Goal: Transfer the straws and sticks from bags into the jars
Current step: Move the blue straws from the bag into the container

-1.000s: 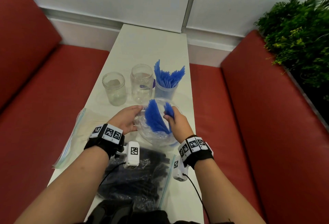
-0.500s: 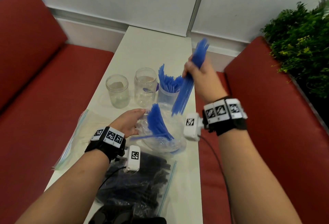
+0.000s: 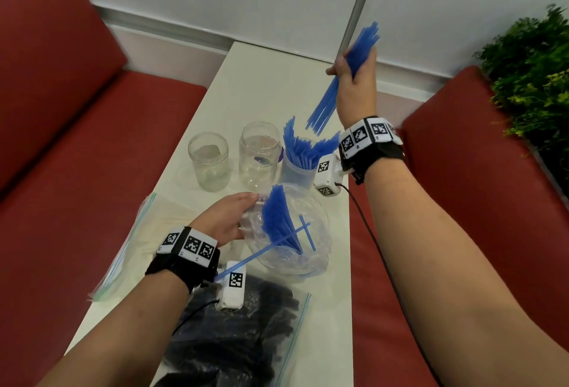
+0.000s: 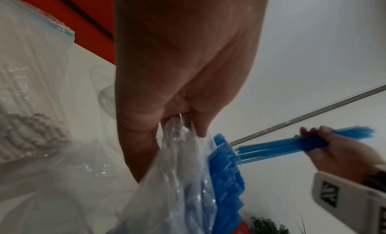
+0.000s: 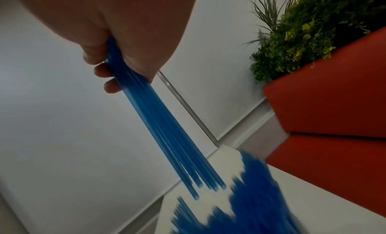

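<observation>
My right hand [image 3: 354,74] grips a bundle of blue straws [image 3: 331,97] [image 5: 158,128] raised above the jar of blue straws [image 3: 303,157]. My left hand [image 3: 229,217] pinches the rim of a clear plastic bag [image 3: 292,251] [image 4: 179,171] that still holds many blue straws [image 3: 277,217]. One loose blue straw [image 3: 255,259] sticks out of the bag toward my left wrist. Two clear jars [image 3: 209,160] [image 3: 260,154] stand left of the straw jar, with no straws in them.
A zip bag of black sticks [image 3: 234,334] lies near me on the white table [image 3: 271,78]. A zip bag of white straws [image 3: 135,232] [image 4: 23,118] lies at the left edge. Red benches [image 3: 77,140] flank the table; a green plant [image 3: 529,78] stands at the right.
My right hand pulled a bundle of blue straws out of the bag and lifted it up and back, above the straw jar. The left hand kept holding the bag.
</observation>
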Available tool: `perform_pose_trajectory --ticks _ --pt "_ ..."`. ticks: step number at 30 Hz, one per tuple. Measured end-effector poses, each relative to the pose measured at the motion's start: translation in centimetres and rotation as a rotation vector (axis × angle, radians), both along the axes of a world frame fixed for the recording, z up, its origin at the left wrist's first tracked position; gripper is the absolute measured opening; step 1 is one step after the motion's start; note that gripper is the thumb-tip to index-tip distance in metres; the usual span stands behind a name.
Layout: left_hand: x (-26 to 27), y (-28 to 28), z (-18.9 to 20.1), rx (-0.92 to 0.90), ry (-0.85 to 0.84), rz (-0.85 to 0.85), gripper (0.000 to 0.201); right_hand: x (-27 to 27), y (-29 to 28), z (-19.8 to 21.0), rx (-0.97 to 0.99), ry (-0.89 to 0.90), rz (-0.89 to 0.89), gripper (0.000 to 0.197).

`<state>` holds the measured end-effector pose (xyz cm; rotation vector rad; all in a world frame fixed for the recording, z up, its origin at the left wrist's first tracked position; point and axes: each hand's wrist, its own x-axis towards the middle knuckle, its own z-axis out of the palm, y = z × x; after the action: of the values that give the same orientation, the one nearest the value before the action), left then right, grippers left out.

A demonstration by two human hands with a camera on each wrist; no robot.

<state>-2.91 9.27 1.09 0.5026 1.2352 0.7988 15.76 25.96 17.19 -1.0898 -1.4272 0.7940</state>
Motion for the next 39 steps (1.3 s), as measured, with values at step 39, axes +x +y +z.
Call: perform_pose_trajectory --ticks 39 --pt "-0.6 0.8 -1.1 0.021 0.005 -0.016 0.031 1.4 -1.6 -11.8 -0.142 -1.065 0.024 0.059"
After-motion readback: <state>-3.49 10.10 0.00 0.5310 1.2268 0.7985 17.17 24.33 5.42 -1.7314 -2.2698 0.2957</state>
